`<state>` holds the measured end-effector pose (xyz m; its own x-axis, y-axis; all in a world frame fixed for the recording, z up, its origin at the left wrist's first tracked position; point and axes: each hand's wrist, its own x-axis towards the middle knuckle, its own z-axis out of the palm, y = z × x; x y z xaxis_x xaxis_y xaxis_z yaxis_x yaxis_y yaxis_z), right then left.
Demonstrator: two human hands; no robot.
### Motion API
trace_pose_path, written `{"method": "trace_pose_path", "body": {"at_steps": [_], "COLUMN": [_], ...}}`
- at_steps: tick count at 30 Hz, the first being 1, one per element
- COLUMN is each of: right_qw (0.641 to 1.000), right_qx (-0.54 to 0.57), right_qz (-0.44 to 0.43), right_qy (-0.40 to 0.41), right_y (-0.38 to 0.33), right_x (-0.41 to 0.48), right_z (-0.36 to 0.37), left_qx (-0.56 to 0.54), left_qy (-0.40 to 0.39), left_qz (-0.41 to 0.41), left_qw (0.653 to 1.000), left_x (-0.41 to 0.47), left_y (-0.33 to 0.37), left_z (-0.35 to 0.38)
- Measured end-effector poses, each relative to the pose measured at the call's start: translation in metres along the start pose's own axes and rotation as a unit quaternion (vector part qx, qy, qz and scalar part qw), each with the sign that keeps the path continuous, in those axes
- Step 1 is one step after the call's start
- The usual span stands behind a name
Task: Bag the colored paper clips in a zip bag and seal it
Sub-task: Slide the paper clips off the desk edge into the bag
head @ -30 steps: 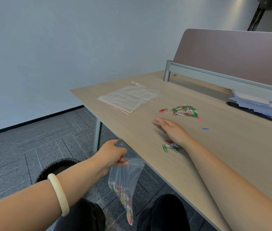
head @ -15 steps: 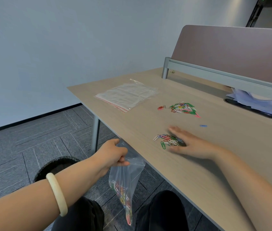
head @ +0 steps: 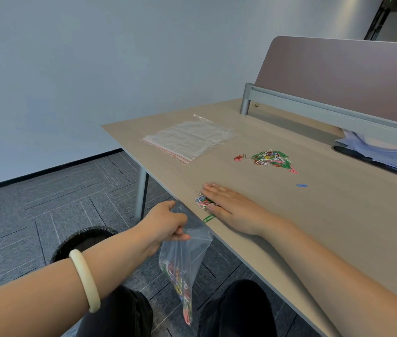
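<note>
Pale wood surface (head: 338,227) against blue-grey wall, divider panel along far right. Left hand (head: 166,222) below near edge, fingers pinching mouth of zip bag (head: 183,266); bag hangs open, many colored clips in its bottom. Right hand (head: 231,205) flat on surface, fingers together, extended, touching small clip cluster (head: 203,202) at edge; one green clip (head: 208,217) just beside. Larger clip pile (head: 271,158) farther away, one blue clip (head: 301,185) apart at right. Stack of empty bags (head: 187,139) far left.

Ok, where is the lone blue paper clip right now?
The lone blue paper clip lies flat on the wooden desk, right of the right hand and just nearer than the big multicoloured clip pile.
</note>
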<state>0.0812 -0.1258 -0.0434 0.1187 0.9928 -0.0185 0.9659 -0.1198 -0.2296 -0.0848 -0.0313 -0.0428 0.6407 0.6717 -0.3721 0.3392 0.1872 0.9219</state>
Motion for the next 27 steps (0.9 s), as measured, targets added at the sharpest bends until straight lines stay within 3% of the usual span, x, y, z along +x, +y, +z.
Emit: {"method": "trace_pose_path", "body": {"at_steps": [4,8,16,20,23,27], "right_qw": [0.987,0.990,0.967,0.952,0.969,0.992], "right_qx": [0.158,0.140,0.242,0.294,0.230,0.073], "right_qz": [0.004,-0.006,-0.016,-0.017,-0.019,0.071], "right_qy": [0.013,-0.005,0.082,0.087,0.089,0.075], "right_y": [0.000,0.006,-0.002,-0.014,-0.004,0.026], "right_x": [-0.001,-0.004,0.013,0.016,0.007,-0.015], "right_z": [-0.008,-0.006,0.003,0.004,-0.011,-0.032], "left_qx": [-0.004,-0.005,-0.007,-0.008,-0.008,-0.011], "left_qy": [-0.002,-0.004,0.004,0.005,0.001,0.003], "left_qz": [0.001,0.001,-0.006,-0.006,-0.009,-0.007], "left_qw": [1.000,1.000,1.000,1.000,1.000,1.000], "left_x": [0.001,0.002,0.004,0.005,0.005,0.004], "left_y": [-0.001,-0.002,0.003,0.003,0.002,0.001], "left_z": [0.000,-0.001,-0.003,-0.003,-0.005,-0.006]}}
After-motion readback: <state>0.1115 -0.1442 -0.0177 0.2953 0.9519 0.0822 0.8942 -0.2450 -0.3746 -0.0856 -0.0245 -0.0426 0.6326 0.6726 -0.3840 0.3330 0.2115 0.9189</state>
